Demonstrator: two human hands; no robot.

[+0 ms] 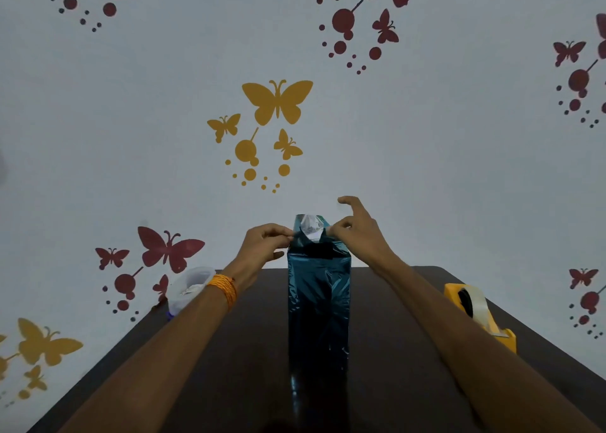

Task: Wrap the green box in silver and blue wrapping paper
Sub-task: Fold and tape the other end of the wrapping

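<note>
Fingers [284, 233] pinch top of paper [318, 301].

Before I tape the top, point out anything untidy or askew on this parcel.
The blue wrapping paper is rippled and creased down the near face. At the top, a silver flap stands up unfolded between the left hand and right hand, which pinch the paper's edges.

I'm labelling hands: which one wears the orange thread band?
The left hand: orange thread circles its wrist, while the right hand has a bare wrist. Both pinch the wrapping paper at its top.
</note>
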